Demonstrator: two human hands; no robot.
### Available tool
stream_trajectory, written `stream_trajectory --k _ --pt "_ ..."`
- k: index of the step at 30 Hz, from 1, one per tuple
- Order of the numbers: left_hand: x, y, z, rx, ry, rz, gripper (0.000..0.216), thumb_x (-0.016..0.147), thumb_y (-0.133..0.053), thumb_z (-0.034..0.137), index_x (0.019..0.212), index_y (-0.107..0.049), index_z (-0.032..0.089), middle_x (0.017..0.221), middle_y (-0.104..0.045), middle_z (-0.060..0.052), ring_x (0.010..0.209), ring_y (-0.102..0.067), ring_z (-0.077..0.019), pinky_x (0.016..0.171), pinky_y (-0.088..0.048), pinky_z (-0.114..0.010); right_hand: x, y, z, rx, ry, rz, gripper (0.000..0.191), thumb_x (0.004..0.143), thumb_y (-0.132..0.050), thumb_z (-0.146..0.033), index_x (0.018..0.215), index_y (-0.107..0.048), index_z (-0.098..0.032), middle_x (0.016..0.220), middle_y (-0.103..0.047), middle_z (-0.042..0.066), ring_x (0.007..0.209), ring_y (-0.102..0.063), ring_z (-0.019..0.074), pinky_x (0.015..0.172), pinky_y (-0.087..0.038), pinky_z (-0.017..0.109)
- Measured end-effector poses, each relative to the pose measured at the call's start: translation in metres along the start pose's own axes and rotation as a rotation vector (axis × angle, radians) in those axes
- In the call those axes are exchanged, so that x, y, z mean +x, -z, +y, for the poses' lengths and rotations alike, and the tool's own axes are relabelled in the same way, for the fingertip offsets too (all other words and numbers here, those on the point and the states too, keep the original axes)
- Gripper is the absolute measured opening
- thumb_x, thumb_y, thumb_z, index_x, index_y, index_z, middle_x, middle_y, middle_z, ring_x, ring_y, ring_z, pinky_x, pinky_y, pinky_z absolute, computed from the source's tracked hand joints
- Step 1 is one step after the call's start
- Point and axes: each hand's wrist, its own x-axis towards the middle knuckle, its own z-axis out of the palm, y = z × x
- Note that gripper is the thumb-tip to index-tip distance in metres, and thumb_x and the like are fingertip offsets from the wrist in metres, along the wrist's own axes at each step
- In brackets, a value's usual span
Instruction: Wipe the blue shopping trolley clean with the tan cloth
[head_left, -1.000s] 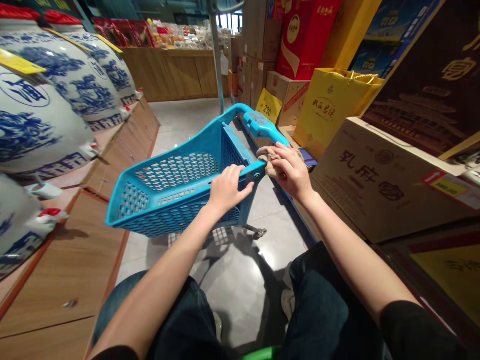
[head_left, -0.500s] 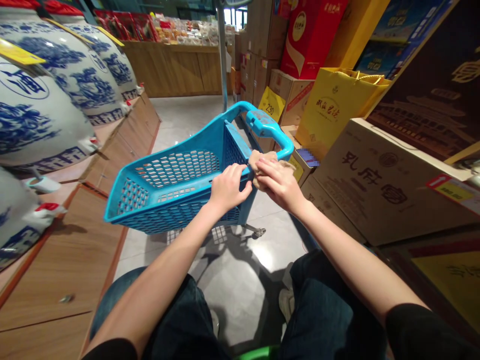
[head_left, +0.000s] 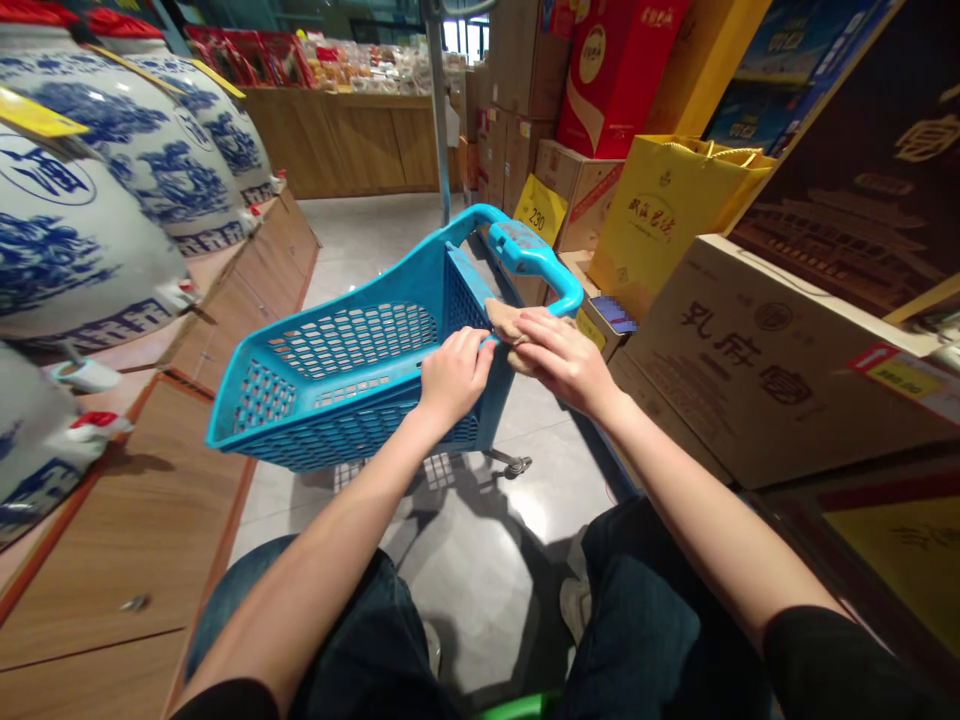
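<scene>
Head view shows cloth (head_left: 504, 319) beneath the right hand (head_left: 568, 360), seemingly gripped.

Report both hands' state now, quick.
Left hand: closed on the blue cart.
Right hand: closed on a beige cloth, against the cart.

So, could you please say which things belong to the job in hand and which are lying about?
Job: beige cloth in the right hand; blue shopping cart under the left hand.
Lying about: yellow gift bag; blue-and-white jars; cardboard box.
</scene>
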Motion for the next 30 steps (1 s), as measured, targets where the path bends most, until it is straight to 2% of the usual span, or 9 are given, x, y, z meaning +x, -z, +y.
stream_trajectory --k 3,6,9,12,15,18,20,24,30 --pt "0.000 0.000 0.000 -0.015 -0.006 -0.009 0.044 0.110 -0.029 0.041 0.117 -0.067 0.020 0.112 -0.074 -0.008 0.108 -0.069 -0.0218 0.081 -0.051 -0.029 0.000 0.008 0.013 -0.051 -0.101 0.093 0.012 0.098 -0.065 -0.024 0.106 -0.074 -0.021 0.130 -0.074 0.013 0.132 -0.064 0.0275 0.112 -0.055 0.048" --pt "0.000 0.000 0.000 -0.005 -0.009 -0.012 0.045 0.110 -0.028 0.042 0.117 -0.067 0.020 0.112 -0.075 -0.008 0.109 -0.069 -0.0217 0.080 -0.051 -0.029 -0.001 0.006 0.008 -0.070 -0.184 0.116 0.015 0.100 -0.060 -0.024 0.108 -0.073 -0.021 0.131 -0.073 0.013 0.133 -0.064 0.0278 0.114 -0.053 0.051" --pt "0.000 -0.001 0.000 0.012 -0.013 -0.003 0.045 0.110 -0.028 0.042 0.117 -0.067 0.020 0.111 -0.074 -0.009 0.109 -0.069 -0.0221 0.081 -0.051 -0.029 0.001 -0.002 -0.004 -0.023 -0.113 0.006 0.020 0.103 -0.055 -0.023 0.108 -0.073 -0.022 0.135 -0.072 0.011 0.137 -0.061 0.0256 0.116 -0.052 0.051" --pt "0.000 -0.001 -0.001 0.010 -0.016 -0.003 0.045 0.110 -0.029 0.041 0.117 -0.067 0.019 0.110 -0.074 -0.010 0.108 -0.069 -0.0226 0.081 -0.052 -0.030 0.002 0.000 -0.001 -0.004 -0.096 -0.089 0.019 0.103 -0.055 -0.025 0.107 -0.074 -0.024 0.137 -0.071 0.008 0.136 -0.061 0.0244 0.115 -0.052 0.050" --pt "-0.001 -0.001 -0.001 -0.011 -0.029 -0.009 0.042 0.110 -0.031 0.042 0.118 -0.066 0.020 0.111 -0.074 -0.008 0.107 -0.069 -0.0219 0.079 -0.052 -0.029 0.002 0.007 0.010 -0.027 -0.196 0.023 0.016 0.100 -0.061 -0.025 0.109 -0.074 -0.024 0.132 -0.073 0.011 0.133 -0.064 0.0273 0.115 -0.052 0.052" --pt "-0.002 0.000 -0.001 -0.019 -0.035 -0.014 0.039 0.110 -0.033 0.040 0.117 -0.066 0.021 0.110 -0.074 -0.007 0.106 -0.069 -0.0210 0.077 -0.052 -0.028 0.001 0.003 0.008 -0.058 -0.242 0.148 0.020 0.097 -0.063 -0.022 0.114 -0.073 -0.023 0.130 -0.073 0.014 0.131 -0.065 0.0290 0.114 -0.053 0.053" --pt "-0.002 0.000 0.000 -0.010 -0.037 -0.021 0.036 0.110 -0.036 0.038 0.117 -0.066 0.020 0.110 -0.074 -0.007 0.106 -0.069 -0.0208 0.078 -0.052 -0.028 0.001 -0.006 -0.002 -0.066 -0.196 0.145 0.022 0.098 -0.060 -0.018 0.116 -0.072 -0.023 0.132 -0.073 0.014 0.133 -0.064 0.0285 0.115 -0.052 0.054" --pt "-0.002 0.000 0.000 0.009 -0.039 -0.034 0.033 0.110 -0.038 0.035 0.114 -0.066 0.019 0.109 -0.074 -0.007 0.105 -0.070 -0.0209 0.081 -0.052 -0.029 0.000 -0.012 -0.007 0.008 -0.015 -0.003 0.021 0.099 -0.059 -0.018 0.114 -0.073 -0.024 0.135 -0.072 0.011 0.135 -0.062 0.0248 0.115 -0.052 0.049" --pt "-0.003 -0.001 0.000 -0.027 -0.044 -0.025 0.032 0.110 -0.039 0.036 0.119 -0.065 0.020 0.111 -0.074 -0.006 0.106 -0.069 -0.0204 0.083 -0.053 -0.029 -0.003 0.010 0.021 -0.083 -0.213 0.158 0.023 0.094 -0.067 -0.020 0.116 -0.072 -0.022 0.130 -0.073 0.016 0.128 -0.067 0.0299 0.108 -0.057 0.051"
